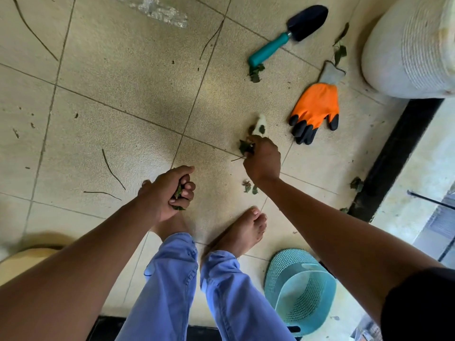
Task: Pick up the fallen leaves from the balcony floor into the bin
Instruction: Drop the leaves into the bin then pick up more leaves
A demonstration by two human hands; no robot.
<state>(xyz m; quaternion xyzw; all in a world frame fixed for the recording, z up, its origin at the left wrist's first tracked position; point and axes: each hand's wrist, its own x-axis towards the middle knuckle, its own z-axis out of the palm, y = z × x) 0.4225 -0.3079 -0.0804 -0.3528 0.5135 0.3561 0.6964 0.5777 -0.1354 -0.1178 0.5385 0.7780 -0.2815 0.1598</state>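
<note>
left hand (172,190): clenched round a few leaves, above left foot
right hand (262,159): pinching leaves (245,147) at floor (123,94), centre right
loose leaves (250,188): just near of right wrist; more beside trowel (288,33), far right
bin (299,290): near right, on its side
glove (315,110): right of right hand

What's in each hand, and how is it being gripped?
Left hand: leaves bunched inside its fist. Right hand: leaves pinched at its fingertips.
</note>
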